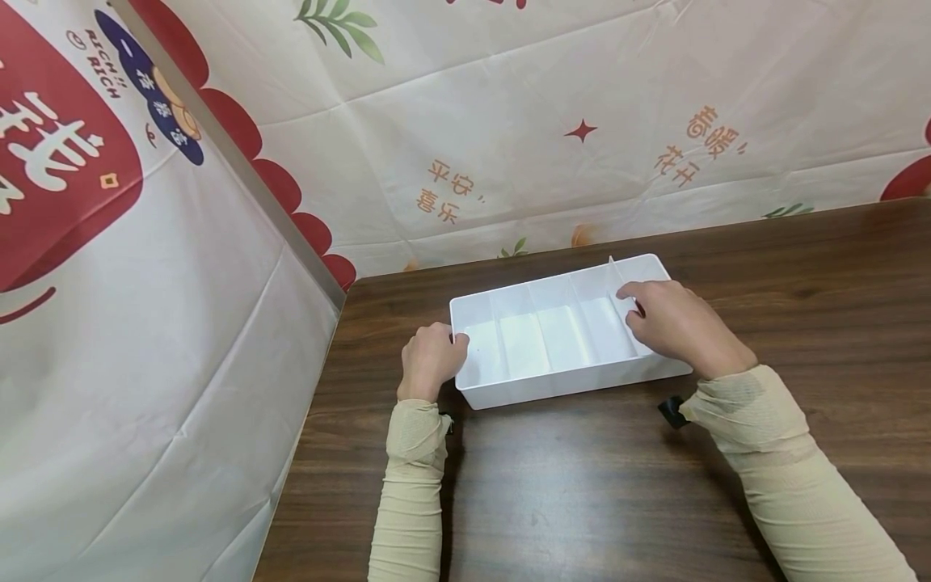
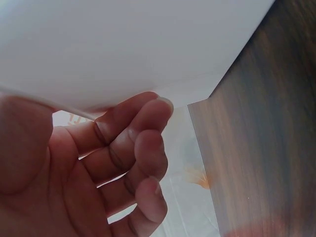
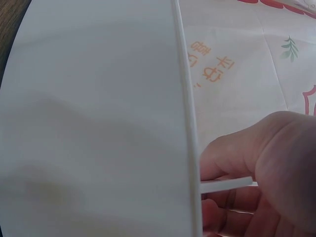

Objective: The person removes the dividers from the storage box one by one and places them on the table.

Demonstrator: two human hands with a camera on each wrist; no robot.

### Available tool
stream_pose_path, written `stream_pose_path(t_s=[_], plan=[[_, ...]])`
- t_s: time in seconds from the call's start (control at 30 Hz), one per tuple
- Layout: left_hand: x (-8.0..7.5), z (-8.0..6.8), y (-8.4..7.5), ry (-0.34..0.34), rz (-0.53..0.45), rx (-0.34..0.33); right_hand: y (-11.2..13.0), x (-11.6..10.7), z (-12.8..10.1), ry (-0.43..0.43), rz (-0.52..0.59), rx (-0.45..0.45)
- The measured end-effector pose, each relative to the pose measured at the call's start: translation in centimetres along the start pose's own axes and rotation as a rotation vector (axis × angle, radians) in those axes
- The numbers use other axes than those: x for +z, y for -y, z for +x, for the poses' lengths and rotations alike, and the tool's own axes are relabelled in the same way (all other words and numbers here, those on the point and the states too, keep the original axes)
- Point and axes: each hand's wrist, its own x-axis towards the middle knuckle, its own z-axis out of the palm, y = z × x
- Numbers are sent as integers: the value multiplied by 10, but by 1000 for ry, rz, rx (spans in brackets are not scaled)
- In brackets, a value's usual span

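Note:
A white plastic tray (image 1: pixel 560 386) with several compartments lies on a dark wooden table (image 1: pixel 582 501). My left hand (image 1: pixel 457 343) grips the tray's left end wall, thumb over the rim and fingers curled against the outside. In the left wrist view those fingers (image 2: pixel 143 148) press on the white wall (image 2: pixel 123 44). My right hand (image 1: pixel 634 309) reaches over the tray's right part and pinches the top of a thin white divider (image 1: pixel 613 275) standing there. The right wrist view shows the divider's edge (image 3: pixel 227 184) pinched by my right hand (image 3: pixel 232 173), beside the tray wall (image 3: pixel 98 98).
A printed cloth backdrop (image 1: pixel 509 121) hangs behind the table and along its left side (image 1: pixel 145 323), with a metal strip (image 1: pixel 240 170) at the corner. A small black part (image 1: pixel 672 411) shows at my right wrist. Bare wood (image 1: pixel 836 307) lies right of the tray.

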Motion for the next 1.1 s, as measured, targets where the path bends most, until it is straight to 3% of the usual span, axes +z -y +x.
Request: stream_pose_path(t_s=[1.1], plan=[[-1, -1, -1, -7, -7, 7, 1, -3, -1, -57, -2, -24]])
